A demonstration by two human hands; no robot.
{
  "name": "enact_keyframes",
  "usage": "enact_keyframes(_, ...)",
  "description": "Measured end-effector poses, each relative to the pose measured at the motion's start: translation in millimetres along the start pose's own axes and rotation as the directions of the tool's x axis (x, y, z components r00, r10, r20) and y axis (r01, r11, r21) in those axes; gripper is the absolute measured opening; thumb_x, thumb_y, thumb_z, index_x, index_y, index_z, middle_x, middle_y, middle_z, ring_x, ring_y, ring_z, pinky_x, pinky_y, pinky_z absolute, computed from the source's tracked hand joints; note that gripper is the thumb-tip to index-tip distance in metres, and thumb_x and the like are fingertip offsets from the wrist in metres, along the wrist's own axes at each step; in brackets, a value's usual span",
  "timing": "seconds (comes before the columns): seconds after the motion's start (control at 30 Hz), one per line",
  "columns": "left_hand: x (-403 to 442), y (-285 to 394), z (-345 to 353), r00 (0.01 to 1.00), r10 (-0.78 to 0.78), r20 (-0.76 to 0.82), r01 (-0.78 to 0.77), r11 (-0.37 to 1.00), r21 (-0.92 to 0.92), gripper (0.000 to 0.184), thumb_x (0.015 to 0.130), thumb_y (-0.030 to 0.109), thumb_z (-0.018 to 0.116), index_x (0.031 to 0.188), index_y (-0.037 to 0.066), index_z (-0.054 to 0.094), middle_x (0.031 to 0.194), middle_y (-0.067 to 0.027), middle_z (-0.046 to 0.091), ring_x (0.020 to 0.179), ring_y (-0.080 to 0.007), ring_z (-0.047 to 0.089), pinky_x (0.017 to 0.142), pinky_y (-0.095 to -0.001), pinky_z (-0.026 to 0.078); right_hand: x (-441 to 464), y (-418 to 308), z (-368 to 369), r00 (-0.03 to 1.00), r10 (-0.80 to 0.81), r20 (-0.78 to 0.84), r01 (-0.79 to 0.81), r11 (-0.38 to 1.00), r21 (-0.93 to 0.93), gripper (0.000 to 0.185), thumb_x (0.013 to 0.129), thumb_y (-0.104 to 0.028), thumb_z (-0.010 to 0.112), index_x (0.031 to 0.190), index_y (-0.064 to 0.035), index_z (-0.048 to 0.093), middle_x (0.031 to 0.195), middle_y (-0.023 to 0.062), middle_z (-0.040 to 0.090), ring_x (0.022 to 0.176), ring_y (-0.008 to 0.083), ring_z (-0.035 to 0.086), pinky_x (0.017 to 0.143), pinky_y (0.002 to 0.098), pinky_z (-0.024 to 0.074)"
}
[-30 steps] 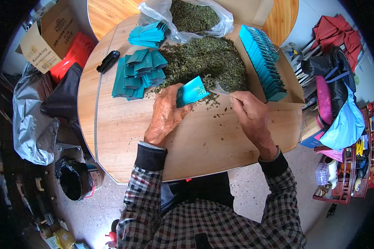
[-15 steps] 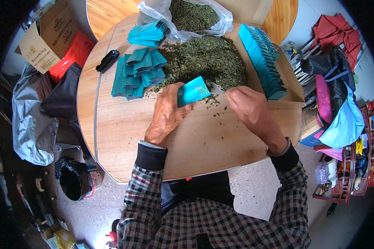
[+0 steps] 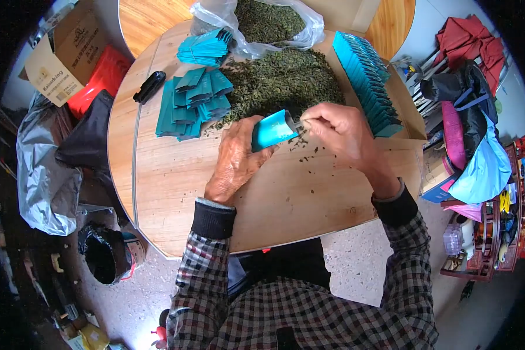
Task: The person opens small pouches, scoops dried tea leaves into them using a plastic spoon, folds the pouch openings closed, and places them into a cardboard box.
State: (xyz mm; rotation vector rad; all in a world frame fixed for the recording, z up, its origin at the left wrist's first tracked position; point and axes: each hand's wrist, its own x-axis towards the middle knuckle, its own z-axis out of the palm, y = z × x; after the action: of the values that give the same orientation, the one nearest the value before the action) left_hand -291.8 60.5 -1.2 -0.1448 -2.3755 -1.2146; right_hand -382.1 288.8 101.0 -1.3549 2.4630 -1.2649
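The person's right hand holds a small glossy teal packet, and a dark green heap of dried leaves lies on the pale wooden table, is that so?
Wrong hand: in the head view, the left hand holds the small glossy teal packet. The dark green heap of dried leaves does lie on the pale wooden table.

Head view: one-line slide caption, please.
Left hand holds a blue packet while the right hand pinches something pale at its mouth, near loose leaves.

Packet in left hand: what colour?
The packet is turquoise blue; the head view shows it best.
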Motion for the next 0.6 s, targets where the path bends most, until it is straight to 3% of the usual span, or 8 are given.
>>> enact_keyframes(0.03,-0.4,0.0,0.2,1.000,0.004,-0.006,-0.004,1.000,-0.013,0.056,0.082,0.016,0.087,0.131,0.004,0.061,0.117,-0.0211,0.069,0.110,-0.0436,0.064,0.097,-0.0516,0.051,0.9,2.7,1.9,1.000,0.001,0.000,-0.001,1.000,0.000,0.011,0.101,-0.004,0.068,0.108,0.0043,0.069,0.091,0.0081,0.073,0.078,0.0144,0.070,0.071,0.0295,0.0556)
enact_keyframes(0.1,-1.3,3.0,-0.2,1.000,-0.008,-0.008,0.008,0.999,-0.032,0.056,0.082,0.015,0.087,0.130,0.004,0.062,0.117,-0.0212,0.069,0.111,-0.0436,0.064,0.097,-0.0515,0.051,2.6,8.9,6.9,0.979,0.201,0.028,-0.202,0.943,0.266,0.012,0.104,-0.007,0.068,0.109,0.0032,0.072,0.093,0.0048,0.074,0.077,0.0077,0.067,0.072,0.0266,0.0569)
enact_keyframes(0.13,-1.2,4.8,-0.7,1.000,-0.020,-0.009,0.020,0.999,-0.050,0.055,0.082,0.015,0.087,0.130,0.003,0.062,0.117,-0.0212,0.069,0.111,-0.0437,0.064,0.097,-0.0514,0.051,3.0,14.3,9.3,0.979,0.202,0.027,-0.202,0.942,0.267,0.012,0.104,-0.007,0.068,0.109,0.0032,0.072,0.093,0.0048,0.074,0.077,0.0077,0.067,0.072,0.0266,0.0569)
enact_keyframes(0.2,-0.4,4.2,-0.1,1.000,-0.020,0.000,0.020,0.998,-0.066,0.055,0.081,0.014,0.087,0.129,0.003,0.062,0.117,-0.0212,0.069,0.111,-0.0436,0.065,0.098,-0.0513,0.051,3.8,23.7,14.1,0.968,0.246,0.043,-0.237,0.852,0.467,0.014,0.105,-0.010,0.067,0.109,0.0022,0.073,0.093,0.0067,0.074,0.075,0.0104,0.068,0.072,0.0265,0.0581)
enact_keyframes(0.53,-1.6,3.0,1.7,0.999,-0.046,-0.006,0.045,0.993,-0.109,0.059,0.081,0.015,0.088,0.132,0.002,0.061,0.122,-0.0214,0.069,0.113,-0.0436,0.065,0.099,-0.0502,0.051,-6.9,22.5,15.5,0.898,0.439,0.002,-0.345,0.703,0.621,0.021,0.107,-0.018,0.067,0.116,0.0007,0.070,0.093,0.0073,0.075,0.072,0.0117,0.068,0.065,0.0291,0.0572)
enact_keyframes(0.6,-1.0,2.3,1.5,0.999,-0.034,-0.006,0.033,0.995,-0.095,0.059,0.082,0.015,0.088,0.132,0.002,0.061,0.121,-0.0215,0.069,0.113,-0.0436,0.065,0.099,-0.0501,0.051,-8.5,23.5,20.1,0.864,0.503,0.002,-0.349,0.598,0.721,0.022,0.106,-0.020,0.069,0.116,-0.0006,0.070,0.093,0.0071,0.075,0.072,0.0123,0.067,0.064,0.0292,0.0564)
